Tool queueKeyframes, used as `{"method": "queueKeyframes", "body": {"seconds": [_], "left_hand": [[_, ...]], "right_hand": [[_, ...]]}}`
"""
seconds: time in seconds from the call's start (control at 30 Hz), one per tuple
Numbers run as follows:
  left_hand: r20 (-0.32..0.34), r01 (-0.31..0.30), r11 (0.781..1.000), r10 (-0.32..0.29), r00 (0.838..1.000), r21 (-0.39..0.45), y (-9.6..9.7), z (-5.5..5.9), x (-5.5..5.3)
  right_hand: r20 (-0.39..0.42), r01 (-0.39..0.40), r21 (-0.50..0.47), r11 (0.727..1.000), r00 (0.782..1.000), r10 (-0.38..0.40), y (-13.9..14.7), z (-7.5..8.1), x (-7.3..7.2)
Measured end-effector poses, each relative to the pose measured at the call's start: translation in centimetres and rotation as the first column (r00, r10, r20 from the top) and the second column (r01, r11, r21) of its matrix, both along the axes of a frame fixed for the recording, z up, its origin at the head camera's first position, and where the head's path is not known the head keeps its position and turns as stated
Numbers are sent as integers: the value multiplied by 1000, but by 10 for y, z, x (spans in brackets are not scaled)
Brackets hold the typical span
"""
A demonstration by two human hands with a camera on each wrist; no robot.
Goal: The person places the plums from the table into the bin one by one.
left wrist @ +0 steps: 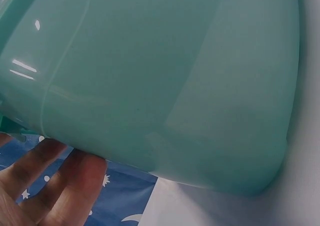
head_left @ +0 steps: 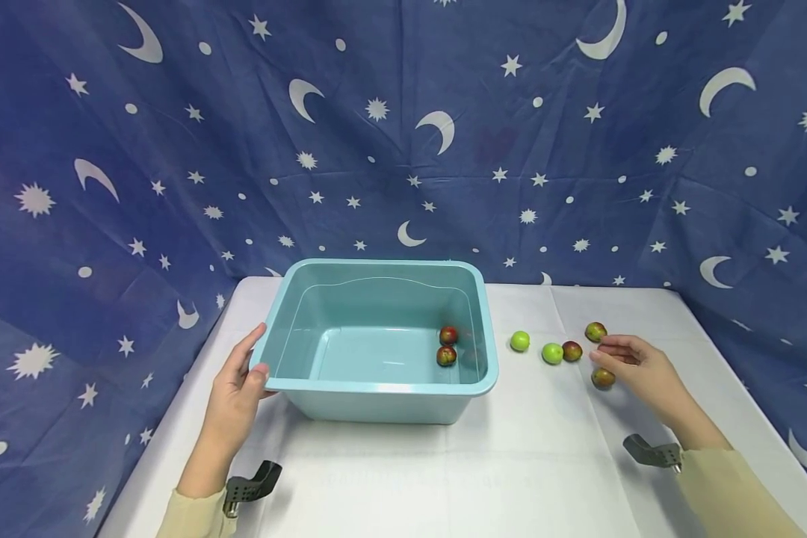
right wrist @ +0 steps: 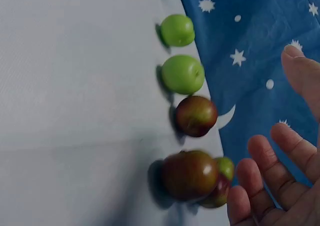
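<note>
A light blue plastic basin [head_left: 376, 388] stands on the white table, and two dark red plums [head_left: 446, 356] lie inside it near its right wall. My left hand [head_left: 237, 392] holds the basin's rim at the front left corner, thumb on the rim and fingers along the outside. The left wrist view shows those fingers [left wrist: 82, 186] against the outer wall. Over to the right, my right hand [head_left: 635, 366] hovers with loosely bent fingers and nothing in them. Close to its fingertips are a reddish-brown plum [head_left: 603, 379] and a red-green one [head_left: 595, 331].
Left of the right hand, a dark red plum [head_left: 571, 350] lies beside a green plum [head_left: 552, 353], with another green plum [head_left: 520, 341] nearer the basin. A blue cloth [head_left: 376, 187] with moons and stars hangs behind and beside the table [head_left: 403, 478].
</note>
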State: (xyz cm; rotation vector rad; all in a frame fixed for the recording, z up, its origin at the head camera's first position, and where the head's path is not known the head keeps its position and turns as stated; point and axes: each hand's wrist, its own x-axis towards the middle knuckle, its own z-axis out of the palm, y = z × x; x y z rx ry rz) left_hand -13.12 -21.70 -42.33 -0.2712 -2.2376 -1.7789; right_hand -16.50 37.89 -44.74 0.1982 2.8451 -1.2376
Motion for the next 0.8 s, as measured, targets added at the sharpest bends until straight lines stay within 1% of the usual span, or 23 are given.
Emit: {"method": "queueKeyframes", "body": {"seconds": [0.1,0.23,0.37,0.47,0.63,0.8], "left_hand": [[-1,4,1000,-4,1000,4,0,0,0],[1,3,1000,-3,1000,3,0,0,0],[6,0,1000,0,1000,-3,0,-1,0],[7,-2,1000,2,1000,-9,0,-1,0],[6,-2,1000,2,1000,-14,1,0,0],[8,-4,1000,4,1000,-17,0,0,0]], "right_hand": [[30,12,6,1000,999,-12,6,-6,3],[82,39,-14,999,996,-38,12,-13,7],[155,72,-12,997,985,-69,17,-20,10],[195,85,-2,996,977,-83,20,-25,11],[222,94,-11,996,971,-89,24,-33,12],[261,90,-40,995,962,-77,23,-35,12]]}}
